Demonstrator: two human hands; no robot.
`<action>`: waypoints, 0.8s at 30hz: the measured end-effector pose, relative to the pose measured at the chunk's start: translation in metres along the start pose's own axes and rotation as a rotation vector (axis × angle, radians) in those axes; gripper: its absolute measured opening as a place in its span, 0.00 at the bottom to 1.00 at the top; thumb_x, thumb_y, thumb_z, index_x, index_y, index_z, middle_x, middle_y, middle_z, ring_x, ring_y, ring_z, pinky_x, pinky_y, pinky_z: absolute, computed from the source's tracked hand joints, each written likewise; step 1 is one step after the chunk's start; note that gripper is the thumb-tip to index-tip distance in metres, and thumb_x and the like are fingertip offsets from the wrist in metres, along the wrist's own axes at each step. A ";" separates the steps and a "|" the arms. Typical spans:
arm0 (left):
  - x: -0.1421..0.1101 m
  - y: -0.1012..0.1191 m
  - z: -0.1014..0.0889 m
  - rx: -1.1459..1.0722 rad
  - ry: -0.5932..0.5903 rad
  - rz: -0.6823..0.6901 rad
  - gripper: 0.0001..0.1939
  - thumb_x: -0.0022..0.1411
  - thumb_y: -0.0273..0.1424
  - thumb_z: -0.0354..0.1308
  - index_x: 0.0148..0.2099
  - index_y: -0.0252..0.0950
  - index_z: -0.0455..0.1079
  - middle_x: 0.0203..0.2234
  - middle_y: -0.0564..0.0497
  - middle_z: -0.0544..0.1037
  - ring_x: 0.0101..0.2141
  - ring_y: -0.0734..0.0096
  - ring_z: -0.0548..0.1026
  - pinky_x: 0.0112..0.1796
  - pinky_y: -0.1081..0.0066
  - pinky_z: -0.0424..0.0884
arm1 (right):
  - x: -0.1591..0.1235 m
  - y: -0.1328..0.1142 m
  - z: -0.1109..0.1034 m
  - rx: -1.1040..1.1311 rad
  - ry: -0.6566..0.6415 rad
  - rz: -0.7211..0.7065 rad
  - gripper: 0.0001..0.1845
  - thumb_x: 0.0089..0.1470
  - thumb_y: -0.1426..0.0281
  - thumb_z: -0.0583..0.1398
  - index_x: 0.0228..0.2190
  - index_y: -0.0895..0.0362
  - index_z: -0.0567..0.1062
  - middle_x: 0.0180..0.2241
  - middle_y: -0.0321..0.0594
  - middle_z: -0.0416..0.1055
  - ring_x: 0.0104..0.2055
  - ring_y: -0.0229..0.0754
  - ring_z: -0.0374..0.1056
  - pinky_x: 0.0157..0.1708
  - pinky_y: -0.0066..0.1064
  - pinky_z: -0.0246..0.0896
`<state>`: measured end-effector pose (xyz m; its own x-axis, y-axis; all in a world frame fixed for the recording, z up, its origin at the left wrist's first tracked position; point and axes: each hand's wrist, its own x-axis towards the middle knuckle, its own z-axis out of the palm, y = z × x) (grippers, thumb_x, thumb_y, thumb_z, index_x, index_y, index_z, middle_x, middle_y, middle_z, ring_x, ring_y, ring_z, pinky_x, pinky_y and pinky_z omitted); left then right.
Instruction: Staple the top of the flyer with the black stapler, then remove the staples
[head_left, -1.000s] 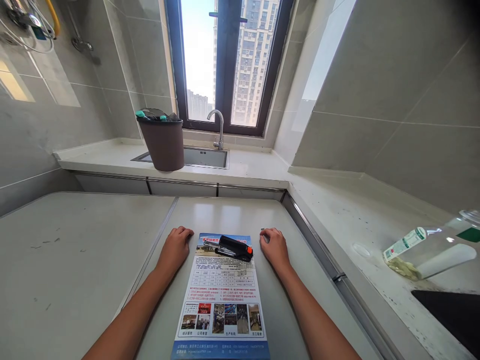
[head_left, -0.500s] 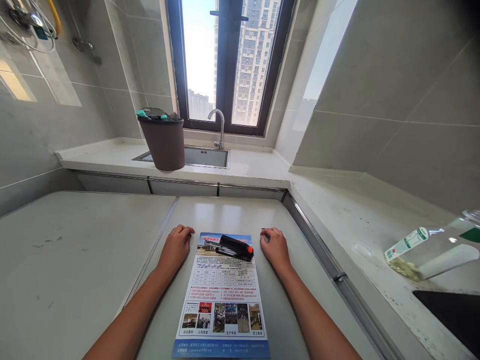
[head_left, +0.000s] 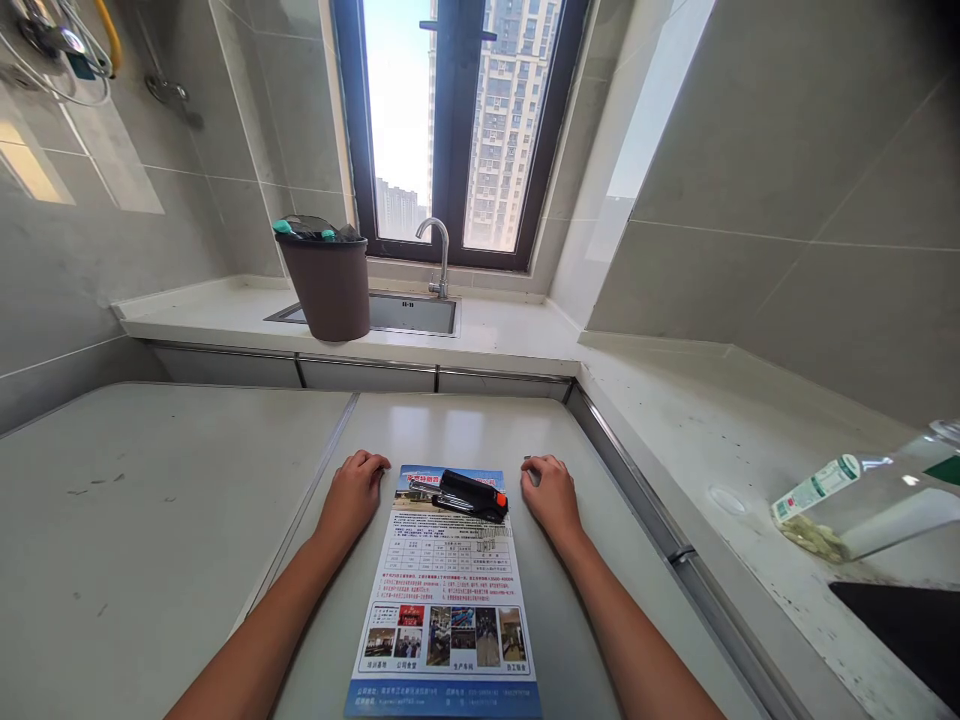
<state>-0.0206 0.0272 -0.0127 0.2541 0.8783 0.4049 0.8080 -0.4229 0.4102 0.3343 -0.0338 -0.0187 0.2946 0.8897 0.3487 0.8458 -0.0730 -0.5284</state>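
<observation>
A black stapler (head_left: 471,496) with an orange-red end and silver metal parts lies across the top of a printed sheet (head_left: 450,590). The sheet has blue bands, a table and small photos, and lies flat on the table. To its left, my left hand (head_left: 354,490) rests on the table with its fingers curled inward, apart from paper and stapler. My right hand (head_left: 551,490) rests to the right of the sheet, fingers likewise curled. A tiny dark spot shows at each hand's fingertips, too small to tell. Neither hand touches the stapler.
Behind the pale table (head_left: 187,520) runs a white counter (head_left: 510,330) with a sink (head_left: 416,315), a faucet (head_left: 442,255) and a brown bin (head_left: 328,290) at its edge. A clear plastic bottle (head_left: 877,500) is on the right-hand counter. A metal-edged strip borders the table's right side.
</observation>
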 end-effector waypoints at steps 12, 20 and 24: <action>-0.001 0.001 -0.001 0.016 -0.012 0.011 0.14 0.68 0.26 0.48 0.44 0.39 0.75 0.39 0.45 0.76 0.42 0.56 0.75 0.44 0.59 0.70 | -0.001 -0.002 -0.001 -0.007 -0.015 0.012 0.10 0.57 0.73 0.56 0.34 0.53 0.79 0.40 0.41 0.75 0.47 0.47 0.67 0.46 0.35 0.58; 0.000 0.000 -0.002 -0.121 0.027 0.013 0.12 0.67 0.26 0.49 0.43 0.38 0.75 0.39 0.45 0.75 0.42 0.58 0.75 0.45 0.60 0.71 | -0.002 -0.010 -0.006 0.022 0.029 -0.018 0.10 0.56 0.74 0.56 0.34 0.54 0.79 0.39 0.43 0.75 0.46 0.49 0.67 0.46 0.37 0.59; 0.000 0.009 -0.006 -0.318 0.084 -0.020 0.14 0.70 0.28 0.49 0.48 0.39 0.75 0.42 0.46 0.74 0.41 0.62 0.76 0.44 0.64 0.73 | -0.008 -0.031 -0.016 0.205 0.145 -0.159 0.11 0.63 0.70 0.54 0.35 0.54 0.78 0.37 0.44 0.74 0.43 0.49 0.67 0.45 0.39 0.62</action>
<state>-0.0165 0.0218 -0.0036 0.1844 0.8711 0.4552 0.6027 -0.4661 0.6477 0.3130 -0.0453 0.0069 0.2387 0.8079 0.5388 0.7836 0.1675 -0.5983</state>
